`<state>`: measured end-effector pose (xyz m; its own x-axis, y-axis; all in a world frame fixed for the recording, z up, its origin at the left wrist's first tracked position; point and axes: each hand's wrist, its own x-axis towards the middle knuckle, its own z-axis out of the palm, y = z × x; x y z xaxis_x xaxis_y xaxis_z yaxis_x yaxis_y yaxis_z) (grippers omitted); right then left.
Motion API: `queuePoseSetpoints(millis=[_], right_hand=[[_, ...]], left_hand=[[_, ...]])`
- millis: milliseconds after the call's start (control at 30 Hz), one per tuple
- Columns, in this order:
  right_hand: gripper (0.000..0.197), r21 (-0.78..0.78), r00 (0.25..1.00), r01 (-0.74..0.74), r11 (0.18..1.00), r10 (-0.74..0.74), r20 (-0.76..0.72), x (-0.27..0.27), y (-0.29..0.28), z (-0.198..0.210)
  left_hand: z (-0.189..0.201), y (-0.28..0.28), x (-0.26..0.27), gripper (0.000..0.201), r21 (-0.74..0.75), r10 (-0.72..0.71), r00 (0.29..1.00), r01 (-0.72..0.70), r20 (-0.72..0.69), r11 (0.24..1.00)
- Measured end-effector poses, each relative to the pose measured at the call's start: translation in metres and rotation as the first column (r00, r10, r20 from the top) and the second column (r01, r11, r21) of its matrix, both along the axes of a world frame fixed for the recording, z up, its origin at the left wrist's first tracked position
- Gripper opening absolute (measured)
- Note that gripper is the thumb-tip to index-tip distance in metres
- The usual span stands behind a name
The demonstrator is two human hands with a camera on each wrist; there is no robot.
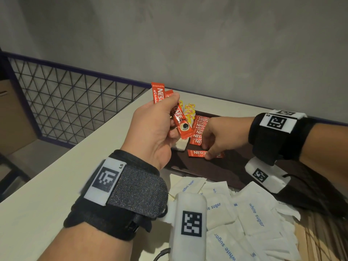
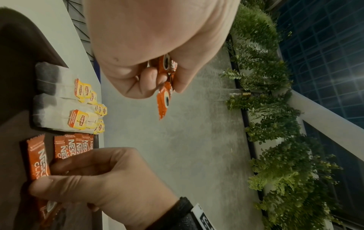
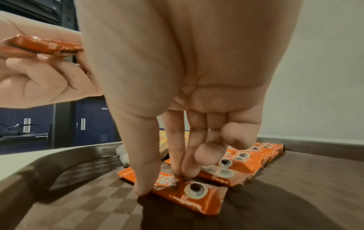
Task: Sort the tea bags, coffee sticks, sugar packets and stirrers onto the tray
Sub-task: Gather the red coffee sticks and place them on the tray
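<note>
Two or three red foil coffee sticks (image 1: pixel 178 113) are gripped in the raised left hand (image 1: pixel 152 129). Further right, on the dark brown rectangular tray (image 1: pixel 226 166), one loose red coffee stick (image 1: pixel 197 153) is pinched by the right hand (image 1: pixel 224 136), just near of a row of roughly eight sticks (image 1: pixel 199 127).

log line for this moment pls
left hand: holds coffee sticks | right hand: pinches single stick on tray | sugar packets: unsorted
</note>
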<state>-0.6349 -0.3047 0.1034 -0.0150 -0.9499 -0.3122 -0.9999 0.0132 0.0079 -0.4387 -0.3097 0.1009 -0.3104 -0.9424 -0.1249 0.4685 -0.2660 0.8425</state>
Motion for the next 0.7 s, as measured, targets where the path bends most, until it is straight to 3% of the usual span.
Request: queuePoseSetpoints(millis=[200,400,700], right_hand=[[0.029,-0.042,0.999,0.004,0.999,-0.006,-0.040,0.001,-0.002,-0.005],[0.025,-0.173,0.985,0.012,0.985,-0.042,-0.169,0.000,-0.009,-0.005],[0.021,-0.190,0.970,0.011,0.982,-0.057,-0.236,0.007,-0.019,-0.004]], left_hand=[[0.000,0.000,-0.002,0.019,-0.001,-0.007,1.000,0.007,0.008,1.000],[0.000,0.000,-0.001,0.022,0.005,-0.006,1.000,0.006,0.009,1.000],[0.001,-0.003,-0.002,0.020,0.051,0.014,1.000,-0.013,-0.021,0.999]])
